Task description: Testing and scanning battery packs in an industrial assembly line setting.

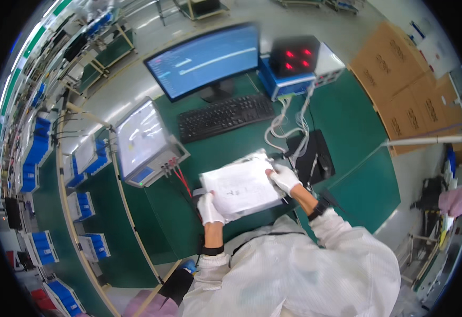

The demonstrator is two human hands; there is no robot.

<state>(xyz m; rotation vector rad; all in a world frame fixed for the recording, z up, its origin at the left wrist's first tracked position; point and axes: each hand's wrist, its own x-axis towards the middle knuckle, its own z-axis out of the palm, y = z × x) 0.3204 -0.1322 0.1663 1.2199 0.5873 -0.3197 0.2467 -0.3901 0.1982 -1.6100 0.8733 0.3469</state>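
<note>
Head view: found a stack of white sheets (244,186) held level at the near side of the green table (366,198), nearer than the keyboard (227,117). Clamped at the left edge by the gloved left hand (209,208), at the right edge by the gloved right hand (285,179). Cannot tell whether resting or lifted. Could snag the white cables (305,132) (lying just beyond the right hand) if swung that way. Could tug the red leads (183,181) if shifted left. Could slide apart or crease if gripped unevenly.

A head-worn fisheye looks forward and down at nearby hands (210,208) and table (355,108).
</note>
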